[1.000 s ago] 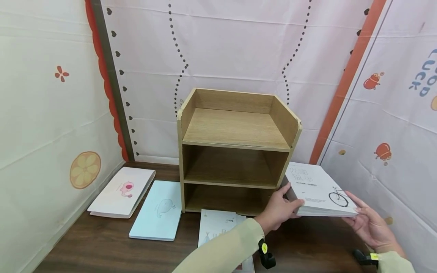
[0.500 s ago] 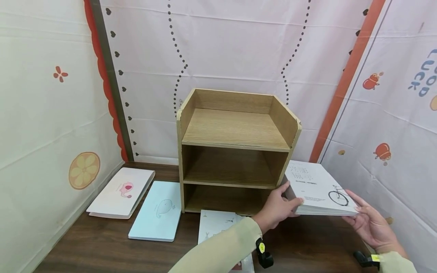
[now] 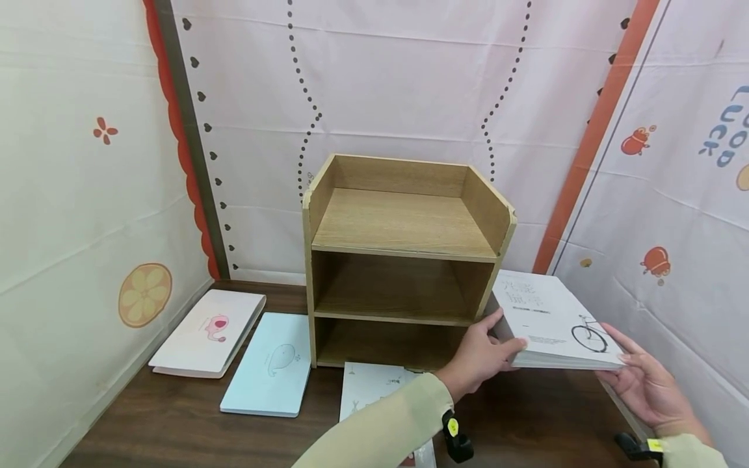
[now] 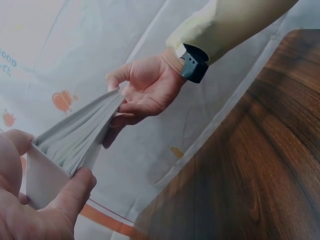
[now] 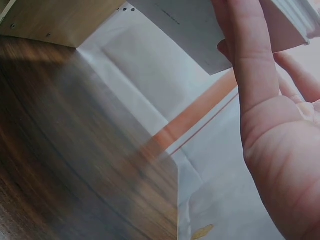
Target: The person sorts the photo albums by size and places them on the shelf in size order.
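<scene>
A thick white book (image 3: 544,318) with a bicycle printed on its cover is held off the table at the right of the shelf. My left hand (image 3: 481,356) grips its spine at the near left corner, thumb on the cover. At the opposite edge my right hand (image 3: 652,387) pinches the book, thumb on top and fingers underneath. In the left wrist view the pages fan slightly between the covers, with the right hand (image 4: 150,87) at the far end. The right wrist view shows the book's underside (image 5: 190,35) above the right fingers.
A wooden shelf unit (image 3: 404,253) stands at mid-table, just left of the book. A white elephant notebook (image 3: 205,328) and a pale blue whale notebook (image 3: 272,364) lie left. White booklets (image 3: 368,383) lie in front, partly under my left sleeve. Printed cloth walls enclose the table.
The book has shifted slightly right and away, with both hands still holding it. The right hand has moved a little to the right.
</scene>
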Tool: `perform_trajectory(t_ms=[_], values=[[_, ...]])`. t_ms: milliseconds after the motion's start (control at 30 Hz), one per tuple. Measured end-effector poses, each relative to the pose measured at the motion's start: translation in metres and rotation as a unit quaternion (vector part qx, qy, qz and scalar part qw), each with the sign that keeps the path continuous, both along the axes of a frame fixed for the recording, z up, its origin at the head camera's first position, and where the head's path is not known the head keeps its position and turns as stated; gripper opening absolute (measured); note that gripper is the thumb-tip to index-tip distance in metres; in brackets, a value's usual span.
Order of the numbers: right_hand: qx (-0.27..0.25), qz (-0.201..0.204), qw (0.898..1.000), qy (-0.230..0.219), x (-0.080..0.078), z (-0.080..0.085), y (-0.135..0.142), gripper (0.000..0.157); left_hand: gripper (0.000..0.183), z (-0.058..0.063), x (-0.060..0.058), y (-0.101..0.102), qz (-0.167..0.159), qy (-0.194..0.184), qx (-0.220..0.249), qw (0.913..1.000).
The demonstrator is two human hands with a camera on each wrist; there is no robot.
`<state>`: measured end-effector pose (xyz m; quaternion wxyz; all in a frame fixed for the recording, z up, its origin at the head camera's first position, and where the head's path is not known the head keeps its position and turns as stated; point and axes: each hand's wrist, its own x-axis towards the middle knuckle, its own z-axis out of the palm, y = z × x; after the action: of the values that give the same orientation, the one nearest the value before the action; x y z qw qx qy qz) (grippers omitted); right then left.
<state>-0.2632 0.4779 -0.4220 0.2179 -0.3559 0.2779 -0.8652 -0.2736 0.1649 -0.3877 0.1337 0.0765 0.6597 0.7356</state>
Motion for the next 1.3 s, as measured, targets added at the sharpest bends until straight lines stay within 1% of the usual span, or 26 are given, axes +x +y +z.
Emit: perform_trajectory(t_ms=[200, 400, 667, 767, 967, 1167, 1300], values=[[-0.004, 0.019, 1.000, 0.015, 0.000, 0.004, 0.001, 0.069, 0.069, 0.004, 0.001, 0.001, 0.006, 0.003, 0.002, 1.0000], [0.003, 0.020, 1.000, 0.020, -0.001, 0.010, 0.002, 0.070, 0.069, 0.008, -0.001, 0.002, 0.009, 0.009, 0.008, 0.9999], [0.007, 0.039, 0.999, 0.023, -0.001, 0.017, 0.004, 0.071, 0.068, 0.016, 0.002, 0.000, 0.008, 0.010, 0.009, 0.9999], [0.007, 0.041, 0.999, 0.024, -0.001, 0.020, 0.004, 0.072, 0.069, 0.020, 0.003, -0.002, 0.006, 0.013, 0.006, 0.9999], [0.010, 0.038, 0.999, 0.021, 0.000, 0.026, 0.006, 0.072, 0.070, 0.025, 0.003, -0.003, 0.004, 0.014, -0.015, 0.9998], [0.010, 0.038, 0.999, 0.018, 0.001, 0.031, 0.009, 0.072, 0.069, 0.032, 0.004, -0.003, -0.005, 0.020, -0.007, 0.9998], [0.011, 0.035, 0.999, 0.022, 0.001, 0.035, 0.011, 0.073, 0.070, 0.037, 0.003, -0.004, -0.005, 0.028, -0.010, 0.9995]])
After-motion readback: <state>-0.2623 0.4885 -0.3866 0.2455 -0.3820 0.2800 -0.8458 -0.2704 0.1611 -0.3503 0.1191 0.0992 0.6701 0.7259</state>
